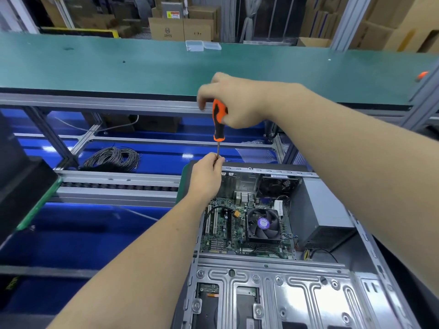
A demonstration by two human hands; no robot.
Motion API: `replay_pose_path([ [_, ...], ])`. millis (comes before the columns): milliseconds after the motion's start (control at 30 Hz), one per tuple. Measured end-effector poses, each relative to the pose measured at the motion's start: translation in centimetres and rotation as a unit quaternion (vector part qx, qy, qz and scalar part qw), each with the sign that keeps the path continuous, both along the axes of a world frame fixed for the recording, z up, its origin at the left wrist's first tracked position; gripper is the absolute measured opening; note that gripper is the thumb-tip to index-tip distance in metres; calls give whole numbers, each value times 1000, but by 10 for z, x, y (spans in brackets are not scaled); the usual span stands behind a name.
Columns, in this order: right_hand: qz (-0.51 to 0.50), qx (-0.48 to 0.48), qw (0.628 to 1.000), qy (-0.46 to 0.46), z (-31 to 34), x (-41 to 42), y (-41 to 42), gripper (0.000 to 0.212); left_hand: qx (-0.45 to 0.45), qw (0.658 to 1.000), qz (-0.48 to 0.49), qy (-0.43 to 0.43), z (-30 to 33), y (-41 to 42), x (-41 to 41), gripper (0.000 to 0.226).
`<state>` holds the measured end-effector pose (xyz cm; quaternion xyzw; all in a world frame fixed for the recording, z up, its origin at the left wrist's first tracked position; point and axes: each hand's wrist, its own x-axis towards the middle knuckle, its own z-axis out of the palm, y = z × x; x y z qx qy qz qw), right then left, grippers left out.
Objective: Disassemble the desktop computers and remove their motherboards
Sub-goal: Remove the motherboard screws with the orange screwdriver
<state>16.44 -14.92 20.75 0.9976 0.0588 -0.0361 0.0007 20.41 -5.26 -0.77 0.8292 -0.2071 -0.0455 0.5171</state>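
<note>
We were mid-unscrewing: right hand [240, 104] gripped the screwdriver [219, 122] handle, left hand [207, 174] pinched its shaft; next, seat the tip on a motherboard [228, 229] screw.

I can make out very little legible text. A cardboard box [165, 29] behind the green bench carries a round logo with an "M" inside it and a line of small print beneath, too small for me to read. A grey cabinet [172, 10] above it bears a yellow warning sticker [169, 14] and a white label, both illegible. The purple sticker [263, 223] on the CPU cooler fan hub shows print I cannot resolve.
</note>
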Motion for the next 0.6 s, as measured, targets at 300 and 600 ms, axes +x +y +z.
replay_pose_path([
  [300, -43, -25, 999, -5, 2, 1, -3, 47, 0, 1000, -3, -6, 0, -1, -1, 28],
  [600, -59, -21, 998, -22, -3, 0, -1, 44, -3, 1000, -3, -18, -1, -1, 0, 29],
])
